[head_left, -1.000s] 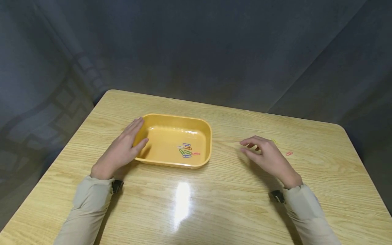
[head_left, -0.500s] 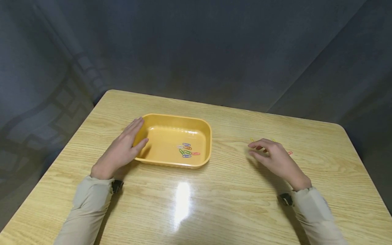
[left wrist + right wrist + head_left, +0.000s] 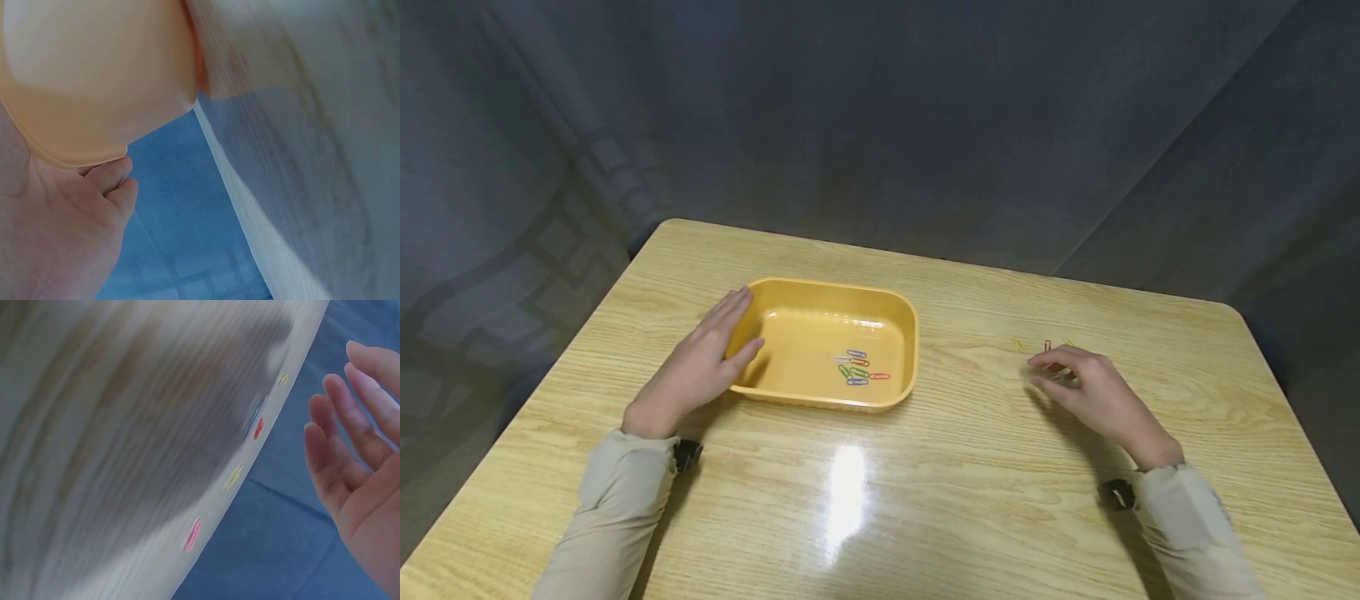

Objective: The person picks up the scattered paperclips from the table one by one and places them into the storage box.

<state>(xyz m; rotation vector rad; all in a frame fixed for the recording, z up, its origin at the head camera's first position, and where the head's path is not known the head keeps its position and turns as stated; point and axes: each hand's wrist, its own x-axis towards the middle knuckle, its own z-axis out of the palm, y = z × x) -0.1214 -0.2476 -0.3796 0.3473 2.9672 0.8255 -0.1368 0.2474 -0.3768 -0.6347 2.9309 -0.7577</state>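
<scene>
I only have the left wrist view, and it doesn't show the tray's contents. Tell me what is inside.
Observer: Several coloured paper clips lie inside the yellow tray, grouped toward its right end.
Operator: Now report where the right hand is.
Observer: The right hand is apart from the yellow tray, off to its right.
Operator: Name one clip outside the tray on that side.
Observer: The right wrist view shows a pink clip lying loose on the table.
</scene>
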